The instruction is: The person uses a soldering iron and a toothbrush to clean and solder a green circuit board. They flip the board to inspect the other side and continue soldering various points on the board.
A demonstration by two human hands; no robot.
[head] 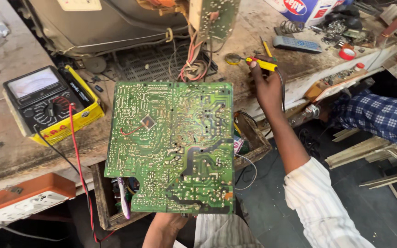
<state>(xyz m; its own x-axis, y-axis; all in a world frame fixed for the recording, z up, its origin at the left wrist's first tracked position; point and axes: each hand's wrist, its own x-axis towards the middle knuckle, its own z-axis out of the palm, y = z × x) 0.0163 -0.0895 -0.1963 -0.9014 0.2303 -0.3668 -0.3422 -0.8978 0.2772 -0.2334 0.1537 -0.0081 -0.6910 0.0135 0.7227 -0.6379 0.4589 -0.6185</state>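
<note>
A large green circuit board [171,147] faces me solder side up, tilted above an open wooden drawer. My left hand [164,226] grips its lower edge from beneath, mostly hidden by the board. My right hand [266,82] is stretched out to the workbench on the right, closed on a yellow-handled soldering iron [262,63] whose tip rests by a small round tin [232,58]. A black cord runs down from the iron past my wrist.
A yellow-and-black analog multimeter [51,103] with red and black leads sits at left. An opened television chassis [116,23] with loose wires stands behind the board. A remote [297,44], red tape roll [347,52] and parts lie at right. Another person's checked sleeve [382,117] shows far right.
</note>
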